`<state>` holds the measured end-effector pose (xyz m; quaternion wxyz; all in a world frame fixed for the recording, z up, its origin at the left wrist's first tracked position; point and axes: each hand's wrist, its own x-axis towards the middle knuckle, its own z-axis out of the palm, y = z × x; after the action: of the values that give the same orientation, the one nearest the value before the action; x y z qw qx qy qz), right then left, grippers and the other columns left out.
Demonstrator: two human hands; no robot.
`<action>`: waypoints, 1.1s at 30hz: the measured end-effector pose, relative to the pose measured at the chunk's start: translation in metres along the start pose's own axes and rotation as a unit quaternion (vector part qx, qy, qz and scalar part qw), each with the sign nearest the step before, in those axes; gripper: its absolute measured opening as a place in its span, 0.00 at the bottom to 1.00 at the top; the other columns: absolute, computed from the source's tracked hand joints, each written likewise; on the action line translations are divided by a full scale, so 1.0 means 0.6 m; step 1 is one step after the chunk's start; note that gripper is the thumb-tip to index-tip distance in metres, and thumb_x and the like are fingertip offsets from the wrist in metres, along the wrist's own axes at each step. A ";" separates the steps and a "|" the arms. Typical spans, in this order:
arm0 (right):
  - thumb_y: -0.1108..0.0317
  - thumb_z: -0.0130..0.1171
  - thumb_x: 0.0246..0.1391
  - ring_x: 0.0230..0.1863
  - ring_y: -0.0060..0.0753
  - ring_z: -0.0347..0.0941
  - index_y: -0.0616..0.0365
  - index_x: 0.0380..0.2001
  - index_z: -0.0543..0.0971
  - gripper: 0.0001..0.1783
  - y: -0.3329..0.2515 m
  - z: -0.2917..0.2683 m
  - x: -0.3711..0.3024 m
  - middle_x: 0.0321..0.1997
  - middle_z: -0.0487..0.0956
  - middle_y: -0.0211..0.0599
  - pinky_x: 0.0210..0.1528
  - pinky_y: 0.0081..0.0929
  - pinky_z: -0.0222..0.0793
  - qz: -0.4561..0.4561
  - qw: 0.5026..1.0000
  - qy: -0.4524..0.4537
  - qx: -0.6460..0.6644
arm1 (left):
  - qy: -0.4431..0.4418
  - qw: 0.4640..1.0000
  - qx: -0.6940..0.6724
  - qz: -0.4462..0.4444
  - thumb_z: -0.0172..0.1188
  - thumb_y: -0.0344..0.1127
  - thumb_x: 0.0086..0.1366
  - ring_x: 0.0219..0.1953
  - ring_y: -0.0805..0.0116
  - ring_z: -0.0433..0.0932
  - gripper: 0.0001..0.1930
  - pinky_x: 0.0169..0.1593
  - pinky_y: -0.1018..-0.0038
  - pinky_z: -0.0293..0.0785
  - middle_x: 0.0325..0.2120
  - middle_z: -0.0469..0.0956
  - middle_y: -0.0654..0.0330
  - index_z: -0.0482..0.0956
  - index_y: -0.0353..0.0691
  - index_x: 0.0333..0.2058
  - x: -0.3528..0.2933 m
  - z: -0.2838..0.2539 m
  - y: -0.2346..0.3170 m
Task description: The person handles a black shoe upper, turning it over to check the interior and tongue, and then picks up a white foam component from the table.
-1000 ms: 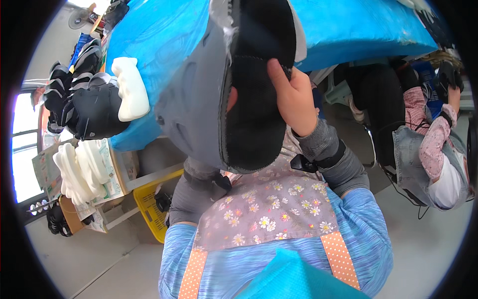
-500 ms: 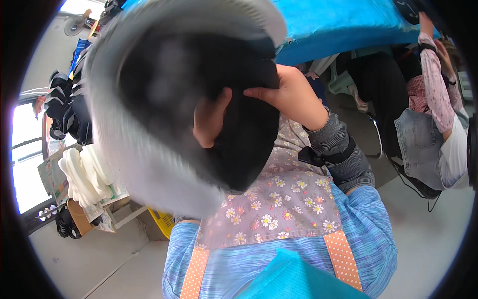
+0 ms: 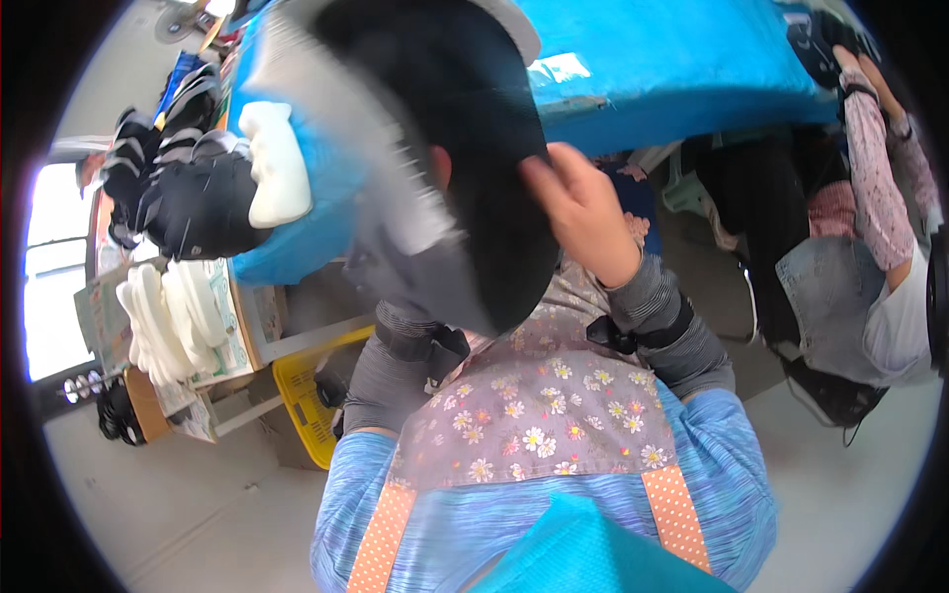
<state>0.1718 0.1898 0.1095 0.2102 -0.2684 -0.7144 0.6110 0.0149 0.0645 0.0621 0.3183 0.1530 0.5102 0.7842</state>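
Close before me is a large black piece with a grey-white ribbed rim [image 3: 484, 128], perhaps a shoe part; its exact kind I cannot make out, and its left side is smeared by motion. My left hand [image 3: 440, 166] holds it, mostly hidden behind it, with only a fingertip showing at the rim's inner edge. My right hand [image 3: 598, 222] is at the piece's right edge, fingers stretched out and slightly apart. Its fingertips overlap the black surface, blurred; whether they touch it is unclear.
A blue-covered table [image 3: 672, 69] runs across the far side. At left lie stacked black-and-grey pieces [image 3: 198, 198], a white sole-shaped piece [image 3: 277, 168], a row of white pieces [image 3: 168, 321] and a yellow basket [image 3: 297, 405]. A co-worker's arm [image 3: 870, 178] reaches in at the right.
The black piece has moved up and turned, its rim sweeping away from the lower left. My right hand has let go of its pinch on the edge and opened. More of the left table shows.
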 end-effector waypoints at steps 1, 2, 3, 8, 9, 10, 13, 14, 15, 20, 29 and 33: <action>0.65 0.56 0.59 0.39 0.31 0.74 0.64 0.47 0.74 0.17 0.002 0.002 0.003 0.40 0.79 0.43 0.45 0.28 0.68 -0.121 0.990 0.072 -0.003 | -0.011 0.898 0.378 0.225 0.51 0.37 0.70 0.52 0.61 0.72 0.17 0.57 0.70 0.68 0.48 0.75 0.54 0.71 0.34 0.53 -0.005 -0.061 -0.029; 0.64 0.55 0.60 0.47 0.31 0.74 0.62 0.51 0.72 0.18 0.017 0.002 0.007 0.48 0.77 0.43 0.51 0.29 0.66 -0.235 0.961 0.148 -0.004 | -0.024 0.778 0.548 0.307 0.52 0.35 0.68 0.54 0.58 0.71 0.18 0.58 0.68 0.67 0.49 0.75 0.53 0.71 0.34 0.54 -0.001 -0.064 -0.028; 0.62 0.53 0.62 0.59 0.35 0.67 0.62 0.56 0.68 0.23 0.021 0.002 0.000 0.59 0.70 0.42 0.62 0.32 0.58 -0.238 0.953 0.110 0.152 | 0.001 0.618 0.679 0.396 0.54 0.34 0.67 0.55 0.56 0.70 0.19 0.59 0.66 0.66 0.50 0.74 0.52 0.71 0.34 0.54 0.002 -0.070 -0.025; 0.55 0.49 0.66 0.58 0.31 0.68 0.67 0.58 0.65 0.28 -0.011 0.022 0.006 0.58 0.71 0.41 0.61 0.29 0.61 -0.255 0.904 0.065 0.337 | -0.029 0.806 0.425 0.410 0.53 0.30 0.64 0.55 0.55 0.71 0.17 0.60 0.64 0.64 0.50 0.75 0.53 0.74 0.34 0.51 -0.020 0.030 0.091; 0.54 0.47 0.66 0.56 0.30 0.70 0.67 0.57 0.67 0.27 -0.023 0.024 0.014 0.56 0.73 0.39 0.58 0.27 0.64 -0.223 0.918 0.094 0.314 | -0.018 0.828 0.376 0.415 0.52 0.32 0.66 0.55 0.55 0.72 0.17 0.60 0.64 0.63 0.50 0.75 0.52 0.74 0.33 0.51 -0.025 0.034 0.093; 0.56 0.46 0.68 0.46 0.27 0.74 0.67 0.55 0.69 0.24 -0.040 0.028 0.021 0.50 0.76 0.36 0.50 0.23 0.69 -0.217 0.898 0.151 0.351 | -0.009 0.846 0.326 0.422 0.51 0.33 0.68 0.54 0.56 0.72 0.17 0.61 0.63 0.63 0.51 0.75 0.52 0.74 0.32 0.51 -0.029 0.039 0.093; 0.61 0.46 0.67 0.33 0.24 0.70 0.61 0.46 0.72 0.14 -0.068 -0.003 0.033 0.36 0.74 0.30 0.39 0.22 0.68 -0.102 0.907 0.000 0.409 | -0.067 0.958 -0.015 0.278 0.31 0.50 0.75 0.59 0.60 0.66 0.31 0.65 0.65 0.56 0.54 0.72 0.49 0.68 0.25 0.56 -0.026 0.032 0.113; 0.61 0.46 0.66 0.28 0.23 0.67 0.58 0.41 0.71 0.12 -0.062 0.002 0.041 0.30 0.70 0.27 0.33 0.21 0.65 -0.065 0.897 -0.021 0.437 | -0.080 0.960 0.004 0.269 0.31 0.48 0.76 0.62 0.61 0.64 0.30 0.66 0.67 0.53 0.57 0.68 0.49 0.61 0.26 0.61 -0.035 0.034 0.121; 0.60 0.47 0.65 0.23 0.21 0.63 0.55 0.36 0.71 0.10 -0.056 0.005 0.049 0.23 0.66 0.24 0.27 0.20 0.62 -0.024 0.885 -0.038 0.463 | -0.118 0.950 -0.069 0.280 0.30 0.48 0.76 0.62 0.62 0.63 0.30 0.66 0.67 0.53 0.59 0.66 0.49 0.57 0.27 0.63 -0.041 0.053 0.136; 0.59 0.51 0.62 0.20 0.20 0.57 0.54 0.33 0.71 0.10 -0.040 0.045 0.063 0.23 0.64 0.25 0.26 0.16 0.58 0.013 0.865 -0.177 0.469 | -0.155 0.942 -0.147 0.260 0.30 0.49 0.76 0.62 0.64 0.62 0.30 0.65 0.68 0.54 0.62 0.60 0.52 0.50 0.29 0.66 -0.053 0.050 0.159; 0.58 0.48 0.64 0.24 0.19 0.65 0.54 0.33 0.73 0.12 -0.053 0.109 0.038 0.25 0.69 0.24 0.26 0.18 0.62 -0.063 0.846 -0.337 0.408 | -0.070 0.877 0.216 0.423 0.39 0.32 0.72 0.66 0.56 0.57 0.24 0.66 0.66 0.54 0.64 0.59 0.49 0.57 0.32 0.64 -0.087 0.016 0.053; 0.56 0.47 0.65 0.24 0.19 0.67 0.53 0.32 0.74 0.14 -0.042 0.128 0.049 0.24 0.71 0.23 0.26 0.18 0.64 -0.061 0.838 -0.337 0.426 | -0.062 0.845 0.296 0.441 0.39 0.28 0.71 0.61 0.59 0.65 0.21 0.63 0.66 0.61 0.59 0.65 0.50 0.63 0.31 0.60 -0.059 -0.005 0.065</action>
<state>0.0980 0.1475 0.1209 0.0867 0.1142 -0.4255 0.8935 0.0260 0.0285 0.0989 -0.0911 0.4969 0.5759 0.6427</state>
